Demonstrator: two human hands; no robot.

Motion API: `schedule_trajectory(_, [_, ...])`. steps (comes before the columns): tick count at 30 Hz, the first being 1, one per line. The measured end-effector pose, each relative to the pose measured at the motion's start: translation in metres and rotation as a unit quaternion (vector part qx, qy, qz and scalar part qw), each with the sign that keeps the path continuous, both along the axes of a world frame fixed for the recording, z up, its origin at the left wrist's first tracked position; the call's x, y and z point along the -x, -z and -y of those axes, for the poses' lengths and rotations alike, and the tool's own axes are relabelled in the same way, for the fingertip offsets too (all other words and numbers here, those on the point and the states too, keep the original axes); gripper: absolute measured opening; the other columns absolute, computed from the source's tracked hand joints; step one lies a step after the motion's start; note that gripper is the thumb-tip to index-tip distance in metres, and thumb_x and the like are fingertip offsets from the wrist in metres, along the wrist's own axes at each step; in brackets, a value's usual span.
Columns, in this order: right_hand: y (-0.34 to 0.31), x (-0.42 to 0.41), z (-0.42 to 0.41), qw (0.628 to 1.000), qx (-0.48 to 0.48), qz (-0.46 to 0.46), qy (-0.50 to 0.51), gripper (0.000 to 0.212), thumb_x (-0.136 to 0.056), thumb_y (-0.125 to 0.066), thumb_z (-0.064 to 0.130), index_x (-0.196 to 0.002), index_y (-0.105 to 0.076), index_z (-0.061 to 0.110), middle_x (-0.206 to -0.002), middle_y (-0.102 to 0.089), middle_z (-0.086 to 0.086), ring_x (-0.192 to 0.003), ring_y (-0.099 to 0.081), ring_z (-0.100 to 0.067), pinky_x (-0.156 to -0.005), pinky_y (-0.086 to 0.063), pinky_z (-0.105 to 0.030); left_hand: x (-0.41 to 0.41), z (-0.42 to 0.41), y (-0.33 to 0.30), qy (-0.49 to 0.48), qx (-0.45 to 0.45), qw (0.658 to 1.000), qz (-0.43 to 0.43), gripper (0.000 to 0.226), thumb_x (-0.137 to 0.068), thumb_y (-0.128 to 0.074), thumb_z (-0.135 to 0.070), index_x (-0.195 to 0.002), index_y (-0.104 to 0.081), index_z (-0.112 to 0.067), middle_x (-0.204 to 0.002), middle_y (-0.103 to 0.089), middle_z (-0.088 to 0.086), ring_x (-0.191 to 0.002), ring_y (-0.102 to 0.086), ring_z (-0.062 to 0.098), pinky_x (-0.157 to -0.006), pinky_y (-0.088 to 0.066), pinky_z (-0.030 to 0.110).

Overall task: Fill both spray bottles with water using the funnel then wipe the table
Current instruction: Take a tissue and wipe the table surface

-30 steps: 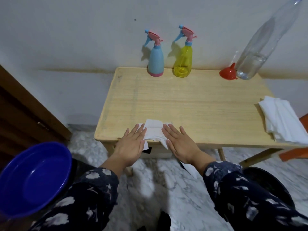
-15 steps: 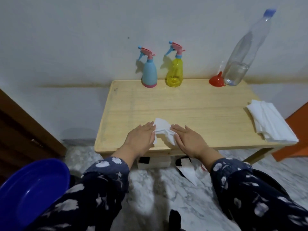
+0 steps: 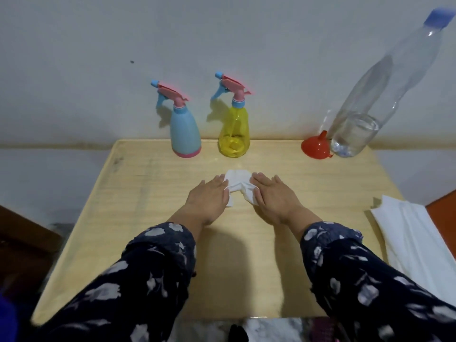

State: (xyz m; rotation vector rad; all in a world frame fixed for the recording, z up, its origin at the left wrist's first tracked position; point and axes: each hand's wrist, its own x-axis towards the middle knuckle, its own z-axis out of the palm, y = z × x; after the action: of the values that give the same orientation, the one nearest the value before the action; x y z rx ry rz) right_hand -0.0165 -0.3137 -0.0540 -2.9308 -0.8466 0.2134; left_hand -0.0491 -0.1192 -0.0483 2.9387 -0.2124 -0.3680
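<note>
A white cloth (image 3: 238, 181) lies bunched on the wooden table (image 3: 138, 203), a little in front of the spray bottles. My left hand (image 3: 208, 199) presses flat on its left part and my right hand (image 3: 274, 196) presses flat on its right part, fingers straight. The blue spray bottle (image 3: 185, 129) and the yellow spray bottle (image 3: 234, 129) stand upright at the table's back edge against the wall, both with pink trigger heads on. A red funnel (image 3: 315, 146) lies at the back right, next to a tall clear water bottle (image 3: 370, 104) with a little water in it.
A stack of folded white cloths (image 3: 417, 238) lies at the table's right edge, with something orange (image 3: 441, 208) beyond it. The grey wall (image 3: 222, 33) stands right behind the table. A dark wooden surface (image 3: 22, 233) is at the left. Marble floor (image 3: 271, 329) shows below the front edge.
Both hands have pushed the cloth away from the table's front edge towards the spray bottles, and the cloth has bunched up between them. My head has come closer over the table.
</note>
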Motion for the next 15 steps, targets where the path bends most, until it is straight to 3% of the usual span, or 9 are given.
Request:
schedule_trajectory(4, [0.012, -0.047, -0.007, 1.000, 0.020, 0.000, -0.014, 0.066, -0.095, 0.001, 0.037, -0.151, -0.017, 0.009, -0.161, -0.011, -0.005, -0.148, -0.011, -0.017, -0.117, -0.009, -0.043, -0.045, 0.003, 0.012, -0.021, -0.012, 1.000, -0.004, 0.051, -0.105, -0.017, -0.027, -0.154, -0.013, -0.015, -0.163, -0.002, -0.002, -0.149, -0.003, 0.011, -0.121, -0.004, 0.039])
schedule_trajectory(8, [0.023, -0.071, -0.013, 1.000, 0.022, -0.004, -0.015, 0.055, -0.102, -0.011, 0.033, -0.153, -0.007, 0.015, -0.162, 0.001, 0.001, -0.149, 0.000, -0.013, -0.117, -0.001, -0.052, -0.069, -0.004, 0.023, -0.025, -0.030, 0.999, 0.003, 0.053, -0.104, -0.018, -0.026, -0.155, -0.006, -0.017, -0.163, 0.003, -0.003, -0.149, 0.000, 0.009, -0.121, -0.002, 0.042])
schedule_trajectory(12, [0.031, -0.074, -0.009, 1.000, 0.014, -0.010, -0.024, 0.068, -0.090, 0.004, 0.040, -0.153, -0.003, 0.019, -0.162, 0.004, 0.004, -0.149, 0.005, -0.012, -0.116, 0.003, -0.055, -0.062, -0.001, 0.032, -0.027, -0.026, 0.999, 0.027, 0.054, -0.104, -0.020, -0.025, -0.155, -0.004, -0.016, -0.163, 0.006, -0.002, -0.149, 0.003, 0.012, -0.121, -0.002, 0.046])
schedule_trajectory(15, [0.033, -0.070, -0.007, 1.000, 0.006, -0.014, -0.026, 0.066, -0.091, 0.001, 0.039, -0.153, -0.003, 0.017, -0.162, 0.004, 0.004, -0.149, 0.007, -0.013, -0.116, 0.003, -0.055, -0.057, 0.003, 0.032, -0.034, -0.028, 0.999, 0.024, 0.054, -0.104, -0.018, -0.025, -0.155, -0.003, -0.015, -0.163, 0.009, -0.002, -0.149, 0.007, 0.012, -0.120, 0.001, 0.048])
